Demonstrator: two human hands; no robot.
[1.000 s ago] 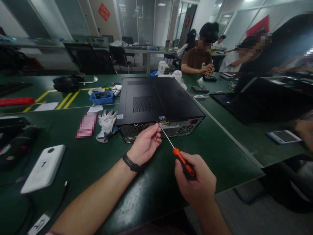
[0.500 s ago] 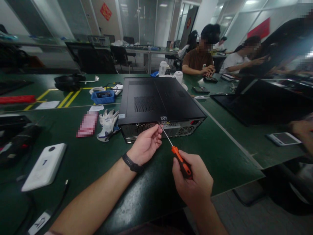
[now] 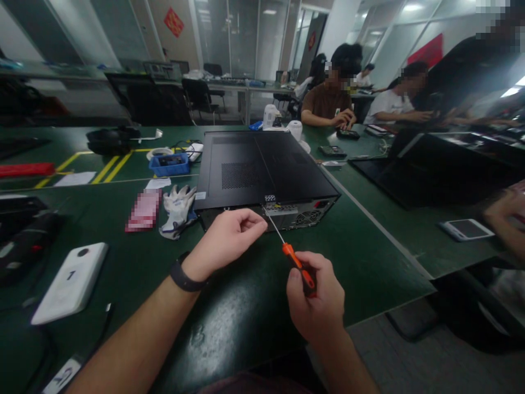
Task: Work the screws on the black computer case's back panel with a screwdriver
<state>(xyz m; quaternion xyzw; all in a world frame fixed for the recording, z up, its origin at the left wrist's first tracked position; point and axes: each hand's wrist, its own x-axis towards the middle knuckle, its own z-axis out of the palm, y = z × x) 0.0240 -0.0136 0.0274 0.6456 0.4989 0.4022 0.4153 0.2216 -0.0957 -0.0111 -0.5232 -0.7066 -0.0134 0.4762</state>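
A black desktop computer case point(image 3: 246, 164) lies flat on the green table, its vented rear panel turned towards me. My right hand point(image 3: 315, 290) is wrapped round the orange-and-black handle of a screwdriver point(image 3: 297, 265). The thin shaft slants up and left, and its tip meets the top edge of the rear panel. Just left of the shaft, my left hand point(image 3: 229, 235) has its fingers curled and the thumb and fingertips drawn together in front of the panel. Whatever may be between those fingertips is too small to make out. A dark band circles the left wrist.
Left of the case lie work gloves point(image 3: 178, 210), a pink packet point(image 3: 143, 210) and a blue bin point(image 3: 169, 164). A white power bank point(image 3: 71, 282) is at front left. On the right are a laptop point(image 3: 443, 169) and a phone point(image 3: 467, 230). Several people sit beyond.
My left hand has drawn back from the screwdriver tip and turned over, its back now upward. The screwdriver stays at the panel edge. The whole view has shifted slightly.
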